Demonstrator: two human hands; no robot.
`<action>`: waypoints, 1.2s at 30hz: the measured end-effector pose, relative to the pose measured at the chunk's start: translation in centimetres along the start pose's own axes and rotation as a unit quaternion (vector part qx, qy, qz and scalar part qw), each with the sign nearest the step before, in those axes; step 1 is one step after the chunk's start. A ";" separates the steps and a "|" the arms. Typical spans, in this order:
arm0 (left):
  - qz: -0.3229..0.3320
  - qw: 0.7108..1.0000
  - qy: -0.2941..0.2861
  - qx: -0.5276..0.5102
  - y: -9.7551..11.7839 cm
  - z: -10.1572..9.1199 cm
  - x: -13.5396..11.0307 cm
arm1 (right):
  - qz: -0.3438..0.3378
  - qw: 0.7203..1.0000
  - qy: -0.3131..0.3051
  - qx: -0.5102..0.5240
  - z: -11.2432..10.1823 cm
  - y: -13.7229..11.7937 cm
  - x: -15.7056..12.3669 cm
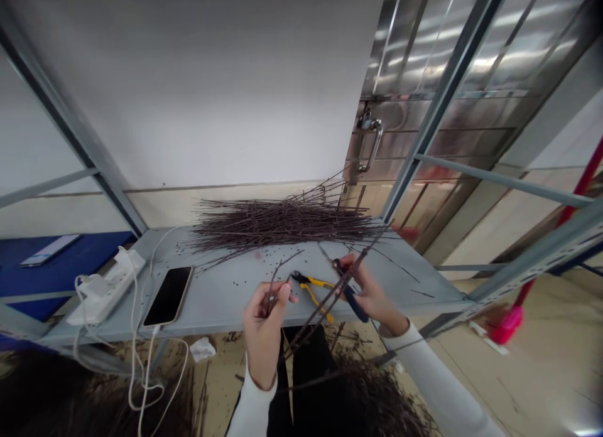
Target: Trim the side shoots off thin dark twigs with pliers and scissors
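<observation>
My left hand (264, 324) pinches a short forked dark twig (273, 280) upright between its fingers. My right hand (370, 292) grips a blue-handled cutter (352, 299), and a long thin twig (330, 292) crosses close by it, perhaps held too. Between my hands, yellow-handled pliers (313, 292) with black jaws lie over the grey metal shelf (226, 302). A large heap of long dark twigs (282, 225) lies across the shelf's back, just beyond both hands. Small dark bits are scattered on the shelf.
A black smartphone (168, 296) on a white cable and a white power strip (106, 286) sit at the shelf's left. Grey steel uprights (447, 79) frame the shelf. More twigs (377, 393) lie on the floor below. A steel door (424, 129) stands behind.
</observation>
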State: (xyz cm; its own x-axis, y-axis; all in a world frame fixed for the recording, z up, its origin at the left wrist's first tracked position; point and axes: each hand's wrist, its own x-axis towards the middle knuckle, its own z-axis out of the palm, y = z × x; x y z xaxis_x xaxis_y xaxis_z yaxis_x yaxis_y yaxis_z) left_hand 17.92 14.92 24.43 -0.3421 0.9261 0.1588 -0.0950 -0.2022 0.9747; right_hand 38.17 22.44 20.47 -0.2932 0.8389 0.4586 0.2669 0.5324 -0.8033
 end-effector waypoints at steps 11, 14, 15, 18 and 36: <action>0.003 0.999 -0.010 0.036 -0.1 0.2 0.0 | -0.034 0.998 -0.047 -0.029 1.3 -1.9 0.4; 0.007 0.999 -0.017 0.038 -0.1 0.2 -0.1 | -0.030 0.998 -0.045 -0.031 1.2 -2.1 0.4; 0.008 0.999 -0.018 0.038 -0.1 0.2 -0.1 | -0.029 0.998 -0.047 -0.033 1.2 -2.2 0.4; 0.015 0.999 -0.018 0.041 0.0 0.2 -0.1 | -0.034 0.997 -0.044 -0.047 1.1 -2.6 0.5; 0.006 0.999 0.002 0.047 -0.6 -0.4 0.4 | 0.032 0.998 0.038 -0.044 0.9 -0.6 -0.7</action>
State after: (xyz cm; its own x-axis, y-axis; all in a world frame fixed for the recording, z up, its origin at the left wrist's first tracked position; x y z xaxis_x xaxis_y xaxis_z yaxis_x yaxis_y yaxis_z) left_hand 17.51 15.29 23.90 -0.3469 0.9225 0.1694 -0.0033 -0.1818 0.9833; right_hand 37.36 21.43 20.29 -0.2038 0.8763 0.4366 0.3643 0.4818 -0.7970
